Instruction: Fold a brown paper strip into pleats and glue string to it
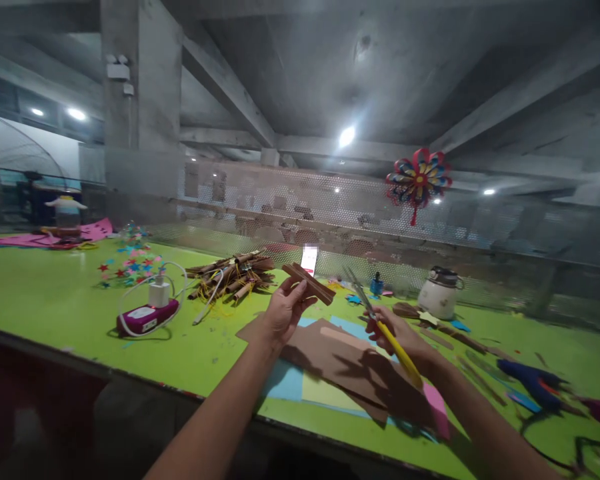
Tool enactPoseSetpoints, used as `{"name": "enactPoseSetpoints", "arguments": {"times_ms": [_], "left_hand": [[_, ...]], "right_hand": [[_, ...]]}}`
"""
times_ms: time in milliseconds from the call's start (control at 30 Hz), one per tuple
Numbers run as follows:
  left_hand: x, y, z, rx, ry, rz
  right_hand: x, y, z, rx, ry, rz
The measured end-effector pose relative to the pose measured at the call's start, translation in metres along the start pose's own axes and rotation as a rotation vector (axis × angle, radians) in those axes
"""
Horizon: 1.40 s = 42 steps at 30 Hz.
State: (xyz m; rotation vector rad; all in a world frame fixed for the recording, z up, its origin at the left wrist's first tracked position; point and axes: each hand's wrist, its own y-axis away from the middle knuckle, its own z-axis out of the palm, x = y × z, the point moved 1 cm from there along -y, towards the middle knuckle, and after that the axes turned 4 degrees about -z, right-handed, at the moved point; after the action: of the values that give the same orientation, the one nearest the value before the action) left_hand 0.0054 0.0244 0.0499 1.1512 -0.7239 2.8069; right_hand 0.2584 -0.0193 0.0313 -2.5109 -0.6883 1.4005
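Cardboard strip (318, 288) is up in grip of left hand (284, 312), inward of near edge of tabletop (55, 287), probably for a clear view, while right hand (391, 335) grasps yellow-handled tool (399, 349), tip toward far edge, likely for clearance.

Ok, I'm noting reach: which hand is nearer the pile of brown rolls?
Left. The left hand, holding a brown cardboard piece, is just right of the pile of brown rolls; the right hand, holding a yellow-handled tool, is farther right.
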Motion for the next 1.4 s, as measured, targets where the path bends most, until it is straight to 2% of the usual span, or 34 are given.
{"name": "enactPoseSetpoints", "arguments": {"times_ms": [67,267,567,1033,1400], "left_hand": [[-0.001,0.0,0.0,-0.019,-0.001,-0.006],[-0.007,0.0,0.004,-0.024,-0.026,-0.048],[-0.012,-0.003,0.003,-0.05,-0.065,-0.047],[-0.01,-0.002,0.003,-0.071,-0.093,-0.052],[-0.008,0.001,0.009,-0.019,-0.078,-0.067]], "right_hand": [[-0.005,0.005,0.006,0.003,0.033,-0.031],[-0.015,0.019,0.018,0.093,0.33,-0.117],[-0.016,0.022,0.018,0.108,0.49,-0.157],[-0.023,0.027,0.016,0.131,0.577,-0.184],[-0.027,0.028,0.015,0.135,0.603,-0.181]]}}
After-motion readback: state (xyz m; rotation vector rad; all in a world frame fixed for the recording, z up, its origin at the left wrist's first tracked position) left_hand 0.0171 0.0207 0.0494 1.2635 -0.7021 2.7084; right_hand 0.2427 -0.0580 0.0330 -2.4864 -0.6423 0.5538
